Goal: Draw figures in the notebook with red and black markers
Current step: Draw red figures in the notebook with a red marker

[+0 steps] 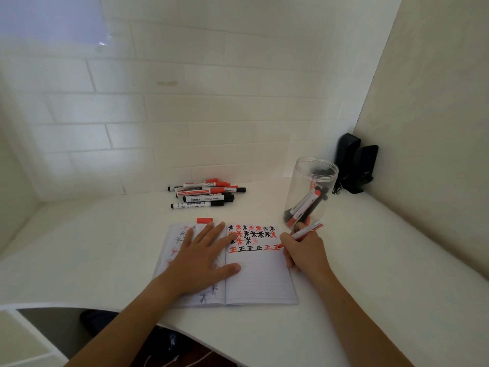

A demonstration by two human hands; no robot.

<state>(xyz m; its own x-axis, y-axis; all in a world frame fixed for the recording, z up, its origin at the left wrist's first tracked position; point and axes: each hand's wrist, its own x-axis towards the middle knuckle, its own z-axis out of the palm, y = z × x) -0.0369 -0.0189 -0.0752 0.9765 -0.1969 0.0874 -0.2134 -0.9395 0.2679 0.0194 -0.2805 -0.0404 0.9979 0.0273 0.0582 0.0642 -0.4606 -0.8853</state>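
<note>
- right hand (pixel 301 250) grips red marker (pixel 304 232), tip on right page at end of the 正 row
- left hand (pixel 203 256) flat, fingers straight, pressing left page of open notebook (pixel 260 282)
- notebook on white desk (pixel 105 250)
- red cap (pixel 204 220) just above notebook
- marker pile (pixel 206 193) farther back
- clear jar (pixel 309 192) with markers, right of notebook

I see soft, dim, even light, brightest at the window (pixel 53 19) upper left (slightly blown out). Shadows under the hands stay faint. Wide-angle distortion bends the wall (pixel 185 107) lines; overall focus is slightly soft.
</note>
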